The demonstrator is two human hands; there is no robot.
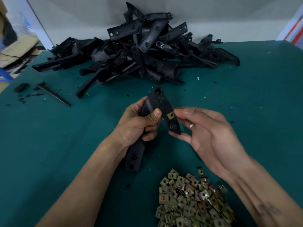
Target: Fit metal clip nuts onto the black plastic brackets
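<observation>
My left hand (139, 123) grips a long black plastic bracket (157, 100) round its middle, above the green table. A brass-coloured clip nut (171, 115) sits on the bracket's right edge. The fingertips of my right hand (206, 133) touch the bracket beside that nut, and the thumb presses under the bracket's lower tip. A heap of loose clip nuts (193, 200) lies on the table in front of me, under my right forearm.
A large pile of black plastic brackets (139, 51) fills the back of the green table (255, 99). A thin black rod (54, 95) and small black scraps (21, 87) lie at the left. Cardboard boxes (14, 46) stand beyond the table's left edge.
</observation>
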